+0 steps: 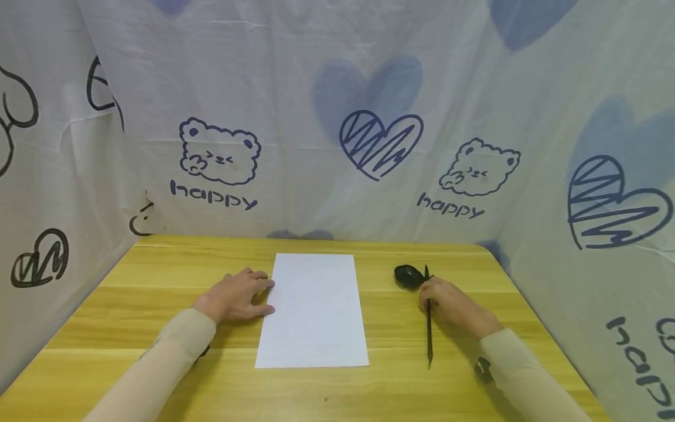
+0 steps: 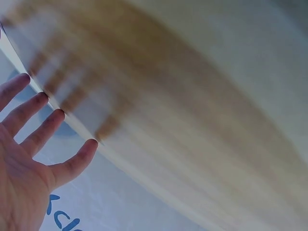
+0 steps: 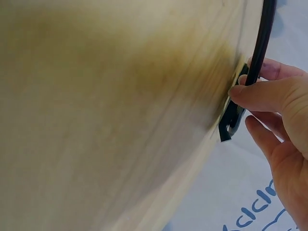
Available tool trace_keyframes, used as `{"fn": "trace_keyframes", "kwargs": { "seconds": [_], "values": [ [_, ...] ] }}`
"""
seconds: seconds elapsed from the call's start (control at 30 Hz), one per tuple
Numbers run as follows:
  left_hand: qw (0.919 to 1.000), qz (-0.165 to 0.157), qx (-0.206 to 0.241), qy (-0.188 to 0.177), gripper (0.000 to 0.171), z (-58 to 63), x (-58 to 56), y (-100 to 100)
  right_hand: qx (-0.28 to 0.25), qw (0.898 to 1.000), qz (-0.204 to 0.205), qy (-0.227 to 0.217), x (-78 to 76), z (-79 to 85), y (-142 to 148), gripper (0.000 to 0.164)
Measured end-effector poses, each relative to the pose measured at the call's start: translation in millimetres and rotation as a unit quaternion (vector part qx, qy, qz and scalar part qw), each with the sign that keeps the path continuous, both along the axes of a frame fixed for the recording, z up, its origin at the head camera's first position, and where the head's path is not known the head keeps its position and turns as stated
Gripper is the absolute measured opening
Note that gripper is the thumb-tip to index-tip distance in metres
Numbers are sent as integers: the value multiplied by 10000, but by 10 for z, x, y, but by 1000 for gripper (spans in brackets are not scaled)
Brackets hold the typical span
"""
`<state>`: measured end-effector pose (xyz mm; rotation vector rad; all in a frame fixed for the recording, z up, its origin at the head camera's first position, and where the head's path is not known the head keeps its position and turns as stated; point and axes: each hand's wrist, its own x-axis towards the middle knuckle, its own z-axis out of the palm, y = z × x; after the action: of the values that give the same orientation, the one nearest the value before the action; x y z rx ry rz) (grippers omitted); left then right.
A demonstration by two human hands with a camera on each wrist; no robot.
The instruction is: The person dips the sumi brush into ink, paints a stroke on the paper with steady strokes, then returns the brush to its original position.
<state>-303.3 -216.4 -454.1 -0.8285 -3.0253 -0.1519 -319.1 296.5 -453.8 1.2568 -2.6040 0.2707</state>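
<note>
Pale cloth (image 1: 295, 176) printed with hearts and bears hung behind and beside a yellow wood-grain counter (image 1: 390, 392). Right of the paper (image 1: 313, 316), the right grip (image 1: 448, 302) pinched the brush (image 1: 429, 334), or a slim dark stick much like one, thumb on one side of the shaft and fingers on the other. The brush ran roughly along the paper's right side, well apart from it, near end towards the person. A black dish (image 1: 407, 276) sat between the paper and the brush's far end. At the paper's left edge the left grip (image 1: 239, 296) was spread, thumb and finger tips just at the sheet.

The brush looked light, stiff and smooth, apt to roll; mid-shaft seemed the safest hold, clear of both ends. The paper looked thin and easily creased or dragged, better steadied flat near an edge than squeezed. The dish looked hard and perhaps slick.

The right grip hid part of the shaft; whether the brush touched the counter, or the fingers touched the dish, could not be told. Which end had bristles was too small to judge. The left wrist view did not show the paper clearly.
</note>
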Motion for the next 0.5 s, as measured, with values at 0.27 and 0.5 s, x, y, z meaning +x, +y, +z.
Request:
{"fn": "trace_keyframes", "kwargs": {
  "seconds": [0.27,0.5],
  "values": [
    [10000,41,1,57,68,5,10,5,-168,9997,83,151,16,83,-22,43],
    [9998,124,-22,-140,70,20,25,42,-164,9994,41,293,20,147,-30,44]
  ]
}}
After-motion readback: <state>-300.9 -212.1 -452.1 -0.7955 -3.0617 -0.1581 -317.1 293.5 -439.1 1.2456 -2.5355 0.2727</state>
